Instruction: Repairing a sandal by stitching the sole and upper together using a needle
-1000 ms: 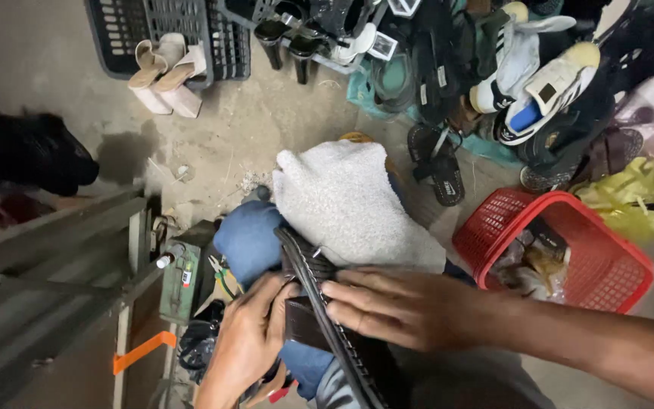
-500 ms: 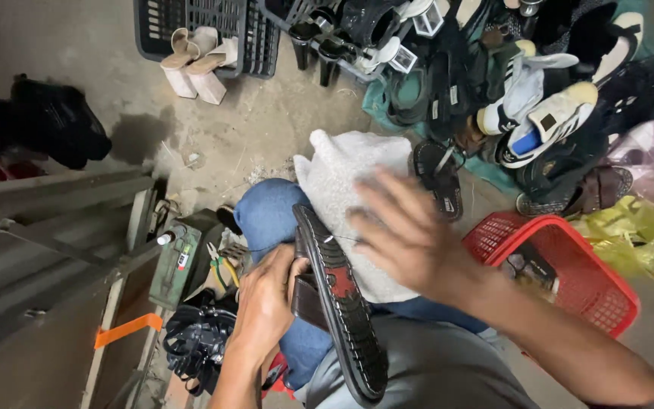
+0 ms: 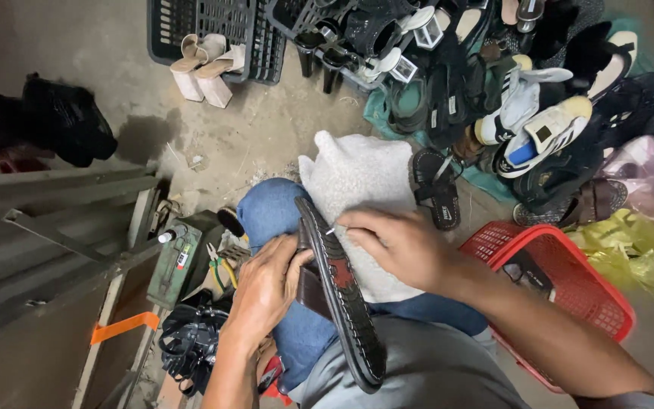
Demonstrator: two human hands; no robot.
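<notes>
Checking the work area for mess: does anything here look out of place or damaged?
The shoes and sandals lie in a jumbled heap on the floor rather than paired. Two beige block-heel shoes stand half off the black crate. The sandal held by the left hand and right hand shows no clear damage.

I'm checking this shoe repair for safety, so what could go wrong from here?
1. The right hand pinches a thin needle-like tool at the sole edge, close to the left hand; a slip could prick a finger.
2. The shoe rests on the knee, partly over a white cloth; a hard push might reach the leg.
3. Held on edge, the sole could twist loose.
</notes>
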